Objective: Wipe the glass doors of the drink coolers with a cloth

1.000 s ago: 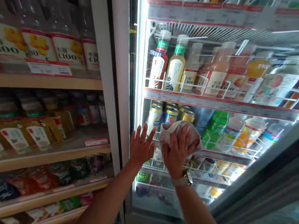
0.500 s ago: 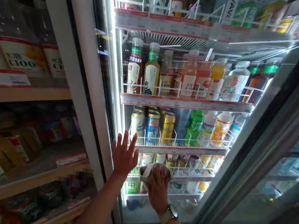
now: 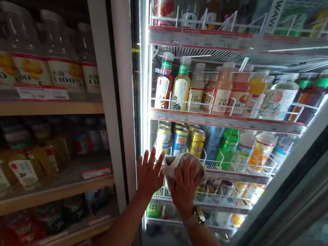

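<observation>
A glass cooler door fills the middle of the view, with lit shelves of drinks behind it. My left hand [image 3: 149, 174] lies flat against the glass near the door's left side, fingers spread, holding nothing. To its right, my right hand [image 3: 185, 183] presses a crumpled whitish cloth [image 3: 196, 163] on the glass, in front of the shelf edge below the cans. A watch [image 3: 199, 214] is on the right wrist. Behind the glass, just above the hands, stand a blue can [image 3: 180, 141] and a gold can [image 3: 197, 142].
Open wooden shelves [image 3: 40, 101] with bottles and bagged goods stand at the left. The cooler's thick metal frame [image 3: 292, 175] runs diagonally at the right, with another glass front beyond it. Bottles [image 3: 181, 86] line the upper cooler shelf.
My right hand and the cloth have moved up the glass, from the lower shelves to just below the cans. The left hand stays spread on the glass. The whole view has shifted.
</observation>
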`<action>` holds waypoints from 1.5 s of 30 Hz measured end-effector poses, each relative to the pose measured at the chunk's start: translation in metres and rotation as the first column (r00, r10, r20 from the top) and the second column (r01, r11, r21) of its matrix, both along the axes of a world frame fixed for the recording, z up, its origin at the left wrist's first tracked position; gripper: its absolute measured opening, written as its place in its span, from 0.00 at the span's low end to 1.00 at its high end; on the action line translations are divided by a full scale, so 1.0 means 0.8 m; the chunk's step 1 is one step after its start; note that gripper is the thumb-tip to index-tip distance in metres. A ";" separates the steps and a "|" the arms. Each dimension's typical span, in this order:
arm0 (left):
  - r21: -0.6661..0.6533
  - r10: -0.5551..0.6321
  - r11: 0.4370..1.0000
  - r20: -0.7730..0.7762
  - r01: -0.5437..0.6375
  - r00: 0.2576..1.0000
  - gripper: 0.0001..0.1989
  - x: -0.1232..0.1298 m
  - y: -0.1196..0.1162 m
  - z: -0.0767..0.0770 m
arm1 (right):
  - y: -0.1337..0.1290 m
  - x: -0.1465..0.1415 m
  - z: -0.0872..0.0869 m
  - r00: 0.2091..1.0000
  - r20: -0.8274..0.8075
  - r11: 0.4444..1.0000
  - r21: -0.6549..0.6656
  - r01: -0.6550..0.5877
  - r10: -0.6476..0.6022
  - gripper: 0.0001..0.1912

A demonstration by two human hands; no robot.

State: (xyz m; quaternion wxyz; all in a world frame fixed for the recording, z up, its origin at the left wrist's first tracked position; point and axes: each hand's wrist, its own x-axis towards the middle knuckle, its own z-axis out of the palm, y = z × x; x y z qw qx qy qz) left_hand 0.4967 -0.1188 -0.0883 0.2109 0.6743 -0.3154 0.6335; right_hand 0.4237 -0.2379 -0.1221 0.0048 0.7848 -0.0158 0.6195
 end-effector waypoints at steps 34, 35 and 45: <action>0.014 0.000 1.000 -0.064 0.001 0.998 0.30 0.000 0.002 -0.010 | -0.002 -0.032 -0.160 0.964 -0.264 0.999 -0.023 0.027 -0.032 0.21; 0.014 0.006 1.000 -0.057 -0.005 0.998 0.30 0.000 0.002 -0.010 | -0.004 -0.029 -0.136 0.968 -0.249 1.000 -0.019 0.025 -0.028 0.20; 0.010 0.019 1.000 -0.051 -0.018 0.999 0.30 0.000 -0.001 -0.006 | -0.021 0.004 0.119 0.997 0.070 0.999 -0.025 0.043 -0.041 0.26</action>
